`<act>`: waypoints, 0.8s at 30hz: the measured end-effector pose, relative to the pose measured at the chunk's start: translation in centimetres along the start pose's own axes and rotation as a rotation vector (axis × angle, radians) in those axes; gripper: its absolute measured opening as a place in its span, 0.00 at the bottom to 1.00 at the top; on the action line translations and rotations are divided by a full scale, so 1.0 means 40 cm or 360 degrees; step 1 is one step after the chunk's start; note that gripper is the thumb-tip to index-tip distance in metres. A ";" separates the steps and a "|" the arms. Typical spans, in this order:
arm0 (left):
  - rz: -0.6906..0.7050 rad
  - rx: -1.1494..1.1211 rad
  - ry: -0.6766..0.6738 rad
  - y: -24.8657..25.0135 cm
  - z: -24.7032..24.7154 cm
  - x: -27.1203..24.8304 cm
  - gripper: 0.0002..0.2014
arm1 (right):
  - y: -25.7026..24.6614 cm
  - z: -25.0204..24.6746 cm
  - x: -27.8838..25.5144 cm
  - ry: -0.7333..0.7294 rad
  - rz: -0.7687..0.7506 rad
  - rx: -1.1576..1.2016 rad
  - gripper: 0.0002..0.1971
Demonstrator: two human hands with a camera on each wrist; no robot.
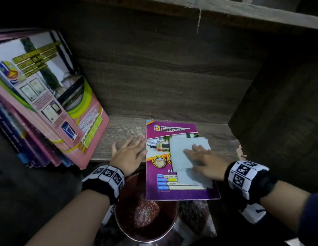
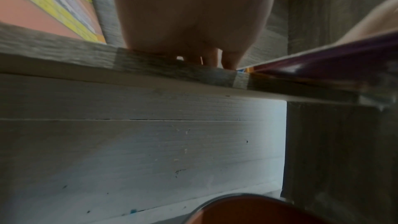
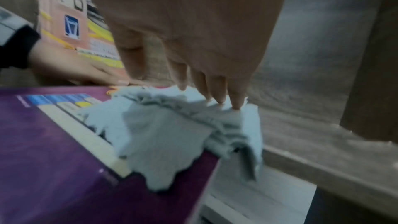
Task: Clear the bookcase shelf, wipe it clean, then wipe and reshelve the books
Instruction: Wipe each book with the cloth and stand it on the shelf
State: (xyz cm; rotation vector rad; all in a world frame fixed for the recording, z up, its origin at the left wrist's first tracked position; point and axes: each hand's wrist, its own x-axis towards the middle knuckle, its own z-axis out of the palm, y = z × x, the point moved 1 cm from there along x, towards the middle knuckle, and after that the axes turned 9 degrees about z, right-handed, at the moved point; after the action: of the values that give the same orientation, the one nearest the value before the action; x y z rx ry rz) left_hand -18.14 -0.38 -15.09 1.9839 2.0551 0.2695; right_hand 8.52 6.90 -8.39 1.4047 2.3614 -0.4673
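Note:
A purple book (image 1: 172, 192) (image 3: 53, 151) lies flat on the wooden shelf (image 1: 126, 132), its near half overhanging the front edge. On its cover sits a pale blue-grey cloth (image 1: 181, 153) (image 3: 168, 134). My right hand (image 1: 202, 160) (image 3: 193, 67) presses flat on the cloth with straight fingers. My left hand (image 1: 128, 153) (image 2: 193, 23) rests flat on the shelf beside the book's left edge, fingers spread; whether it touches the book is unclear.
A stack of pink and purple books (image 1: 48, 107) leans at the shelf's left end. A round red metal tin (image 1: 145, 210) (image 2: 258, 210) stands below the shelf edge. The bookcase side panel (image 1: 279, 103) closes the right.

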 end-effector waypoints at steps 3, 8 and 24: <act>0.0013 -0.0048 -0.0006 -0.004 -0.001 0.006 0.27 | -0.018 0.019 0.035 -0.0144 0.0092 0.0003 0.34; 0.0020 -0.0007 -0.0027 -0.005 0.003 0.005 0.26 | -0.042 0.022 0.112 0.0058 0.0293 -0.0246 0.35; 0.0062 0.0041 0.0126 -0.002 0.016 -0.003 0.25 | -0.139 -0.095 0.332 -0.0049 0.0356 -0.0210 0.35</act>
State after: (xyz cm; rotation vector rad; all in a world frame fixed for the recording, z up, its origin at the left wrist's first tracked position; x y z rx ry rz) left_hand -18.01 -0.53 -15.73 2.0619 2.0791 0.3367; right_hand -2.80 16.32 -10.55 1.5632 2.1350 -0.2648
